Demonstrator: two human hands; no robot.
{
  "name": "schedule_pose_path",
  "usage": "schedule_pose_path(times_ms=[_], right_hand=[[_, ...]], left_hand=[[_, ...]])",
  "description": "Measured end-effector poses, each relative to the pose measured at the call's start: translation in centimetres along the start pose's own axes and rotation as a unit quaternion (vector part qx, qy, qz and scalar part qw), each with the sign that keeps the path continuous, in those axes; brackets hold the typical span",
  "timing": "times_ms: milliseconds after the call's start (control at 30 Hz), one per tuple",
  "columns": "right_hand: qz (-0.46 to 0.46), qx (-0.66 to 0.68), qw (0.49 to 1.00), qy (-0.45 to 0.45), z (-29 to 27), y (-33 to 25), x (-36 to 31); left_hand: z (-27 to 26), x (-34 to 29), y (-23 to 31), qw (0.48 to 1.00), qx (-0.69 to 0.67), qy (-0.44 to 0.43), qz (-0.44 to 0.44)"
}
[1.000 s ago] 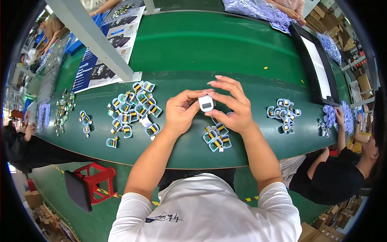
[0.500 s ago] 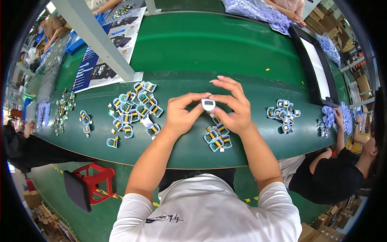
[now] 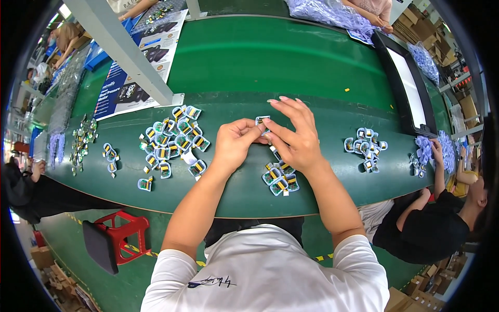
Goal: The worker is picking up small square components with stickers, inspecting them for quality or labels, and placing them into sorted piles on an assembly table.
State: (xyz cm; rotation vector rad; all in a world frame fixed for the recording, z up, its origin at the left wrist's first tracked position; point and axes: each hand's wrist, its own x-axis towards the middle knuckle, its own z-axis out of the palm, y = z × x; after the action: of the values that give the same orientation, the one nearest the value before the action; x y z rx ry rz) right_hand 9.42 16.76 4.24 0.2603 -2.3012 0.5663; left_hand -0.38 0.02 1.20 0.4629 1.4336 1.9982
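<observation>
Table (image 3: pixel 234 62): green, module piles (image 3: pixel 161 147) on it
Left hand (image 3: pixel 232 144): pinching small device (image 3: pixel 260 119), left side
Right hand (image 3: pixel 297 139): gripping it too, right side
Small device: right between both, partly covered tbh

Left hand (image 3: pixel 232 144), right hand (image 3: pixel 299 145), module (image 3: pixel 259 120) (pinched between)

green table (image 3: pixel 234 62); big module heap (image 3: pixel 162 152) left; small module cluster (image 3: pixel 279 183) centre; printed sheet (image 3: pixel 117 86) upper left; framed panel (image 3: pixel 404 74)
</observation>
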Motion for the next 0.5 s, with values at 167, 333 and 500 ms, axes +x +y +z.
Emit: schedule_pose_path(times_ms=[167,333,500], right_hand=[[0.0,-0.043,0.999,-0.024,-0.2,-0.9,0.4],[-0.019,-0.119,0.991,-0.051,0.9,-2.0,0.2],[0.01,-0.031,0.999,-0.038,1.2,-1.5,-0.1]], left_hand=[[-0.2,0.0,-0.4,0.998,0.047,0.019,0.023],[0.0,-0.4,-0.3,0.989,0.135,0.052,0.037],[0.4,-0.7,-0.2,0.978,0.187,0.086,0.038]])
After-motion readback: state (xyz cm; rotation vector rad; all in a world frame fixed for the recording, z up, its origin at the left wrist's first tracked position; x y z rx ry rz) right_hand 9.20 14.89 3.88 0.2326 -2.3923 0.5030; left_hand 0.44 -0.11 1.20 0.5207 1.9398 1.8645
